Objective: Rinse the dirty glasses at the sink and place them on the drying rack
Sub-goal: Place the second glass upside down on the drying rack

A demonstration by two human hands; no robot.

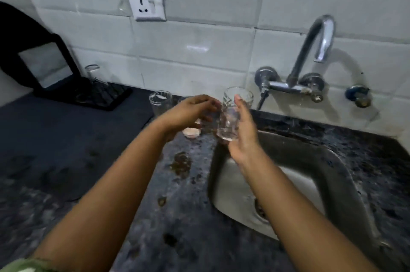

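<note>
Right hand (pixel 240 136) holds one clear glass (pixel 233 114) from the side, thumb up along it and fingers round the back. The glass is upright, with its mouth up, and it hangs over the edge where the tabletop (pixel 66 149) meets the sink (pixel 332 161). I think it is held like that so it can go under the tap (pixel 310 54) and fill with water. No water comes from the tap right now.

Left hand (pixel 193 110) is just beside that glass, fingers curled down over a second glass (pixel 192 131) that stands on the tabletop. It hides most of that glass, so I cannot tell if it grips it or only touches it. Maybe it is set to pick it up next. That glass has something pale at the bottom, so it looks dirty.

A third glass (pixel 160 101) stands upright near the left hand, a bit further back. It waits close to the sink, I think, so it is easy to reach.

Further left is the black drying rack (pixel 97 96) by the wall. One glass (pixel 94 73) is on it, tilted.

So I count four glasses: one held, two waiting on the tabletop, one on the rack. I see one tap, one sink, one rack and two hands.

On the wall is one white socket (pixel 147 5).
</note>
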